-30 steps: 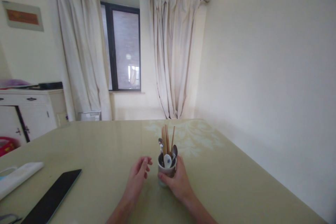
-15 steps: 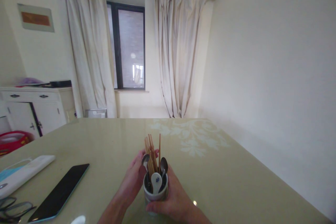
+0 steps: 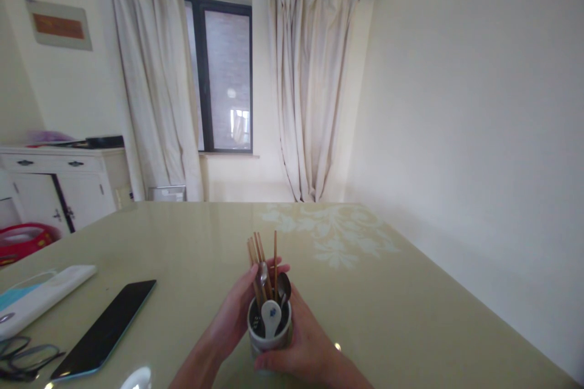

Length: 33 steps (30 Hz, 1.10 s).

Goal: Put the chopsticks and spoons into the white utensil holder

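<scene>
A pale round utensil holder (image 3: 263,345) stands on the table in front of me, with my right hand (image 3: 306,337) wrapped round its right side and front. Wooden chopsticks (image 3: 275,255), a white ceramic spoon (image 3: 271,314) with a small blue mark and a dark metal spoon (image 3: 283,284) rise from it. A second metal spoon (image 3: 263,273), shinier, leans against the chopsticks. My left hand (image 3: 239,301) is closed around the chopsticks and this shiny spoon above the rim, its thumb at the left and fingertips showing behind them. Its palm side is partly hidden.
On the glossy table (image 3: 182,255) to the left lie a black phone-like slab (image 3: 107,328), a white power strip or similar long object (image 3: 59,292) and eyeglasses (image 3: 27,355). A wall (image 3: 479,164) runs along the right edge. A white cabinet (image 3: 82,185) and red basin (image 3: 27,249) stand beyond.
The shiny spoon has shifted right, against the chopsticks, as my left fingers reached farther round behind them. My right hand keeps its hold on the holder.
</scene>
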### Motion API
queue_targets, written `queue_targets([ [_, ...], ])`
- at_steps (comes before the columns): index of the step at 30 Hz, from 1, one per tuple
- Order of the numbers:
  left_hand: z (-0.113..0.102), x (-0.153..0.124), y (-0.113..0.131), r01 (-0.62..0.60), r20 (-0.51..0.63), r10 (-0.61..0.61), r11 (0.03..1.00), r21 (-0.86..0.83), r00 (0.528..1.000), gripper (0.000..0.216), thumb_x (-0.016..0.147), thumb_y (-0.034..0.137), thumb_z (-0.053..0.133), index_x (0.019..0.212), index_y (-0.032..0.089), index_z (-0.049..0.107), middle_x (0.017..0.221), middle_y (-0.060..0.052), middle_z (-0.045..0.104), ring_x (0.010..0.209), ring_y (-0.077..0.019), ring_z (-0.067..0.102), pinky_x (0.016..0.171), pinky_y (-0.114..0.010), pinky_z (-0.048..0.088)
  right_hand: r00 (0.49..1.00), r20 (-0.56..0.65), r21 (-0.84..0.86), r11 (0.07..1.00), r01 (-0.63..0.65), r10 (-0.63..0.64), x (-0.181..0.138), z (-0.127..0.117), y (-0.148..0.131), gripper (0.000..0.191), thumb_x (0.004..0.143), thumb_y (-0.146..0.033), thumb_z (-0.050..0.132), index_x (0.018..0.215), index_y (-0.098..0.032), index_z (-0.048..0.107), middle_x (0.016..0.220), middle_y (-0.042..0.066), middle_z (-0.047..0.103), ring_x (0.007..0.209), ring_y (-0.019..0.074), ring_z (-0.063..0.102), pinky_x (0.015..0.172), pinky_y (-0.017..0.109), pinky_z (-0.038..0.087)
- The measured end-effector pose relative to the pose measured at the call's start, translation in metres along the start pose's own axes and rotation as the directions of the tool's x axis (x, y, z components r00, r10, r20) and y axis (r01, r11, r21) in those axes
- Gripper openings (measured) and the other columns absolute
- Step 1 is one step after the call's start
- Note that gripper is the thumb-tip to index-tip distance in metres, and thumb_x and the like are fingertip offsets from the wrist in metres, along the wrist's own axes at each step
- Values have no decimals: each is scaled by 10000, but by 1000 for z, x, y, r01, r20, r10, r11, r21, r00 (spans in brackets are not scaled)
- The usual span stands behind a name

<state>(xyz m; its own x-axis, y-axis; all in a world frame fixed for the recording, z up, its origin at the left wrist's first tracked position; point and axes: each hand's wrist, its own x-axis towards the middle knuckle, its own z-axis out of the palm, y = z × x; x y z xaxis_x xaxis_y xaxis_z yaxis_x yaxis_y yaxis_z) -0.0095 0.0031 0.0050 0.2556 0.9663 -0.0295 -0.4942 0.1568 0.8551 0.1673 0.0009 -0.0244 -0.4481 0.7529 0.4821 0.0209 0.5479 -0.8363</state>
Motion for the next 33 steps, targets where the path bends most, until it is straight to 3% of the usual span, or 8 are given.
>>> queue_targets([
  [7,-1,-2,-4,0,-4,0,1000,-17,1000,554,959,559,637,1373,202,724,1438,-102,730,1404,-346,616,1208,-475,440,998,42,68,997,41,-44,0,-1,-3,1141,622,-574,1002,1602,-275,500,1544,142,587,1406,412,553,1216,543,401],
  [18,-2,-2,-4,-27,61,28,999,-28,998,570,916,558,620,1312,175,768,1361,-117,771,1406,-385,605,1264,-522,355,995,84,-52,997,57,-52,1,-3,-1,1037,656,-595,970,1564,-298,566,1555,127,588,1414,426,540,1222,558,391],
  [27,6,-7,-1,-9,-37,10,999,44,999,557,794,511,853,1244,191,781,1314,-124,794,1300,-372,693,1146,-473,501,997,66,-18,999,29,-28,0,-1,0,1042,643,-616,970,1547,-269,582,1518,147,612,1385,430,567,1211,580,397],
  [33,5,-3,-8,-54,-107,63,995,78,992,603,728,478,948,1234,211,757,1226,-107,826,1147,-314,765,1032,-402,574,995,70,14,998,68,-69,-1,-3,3,1133,651,-596,982,1621,-297,477,1674,142,455,1532,438,431,1279,604,298],
])
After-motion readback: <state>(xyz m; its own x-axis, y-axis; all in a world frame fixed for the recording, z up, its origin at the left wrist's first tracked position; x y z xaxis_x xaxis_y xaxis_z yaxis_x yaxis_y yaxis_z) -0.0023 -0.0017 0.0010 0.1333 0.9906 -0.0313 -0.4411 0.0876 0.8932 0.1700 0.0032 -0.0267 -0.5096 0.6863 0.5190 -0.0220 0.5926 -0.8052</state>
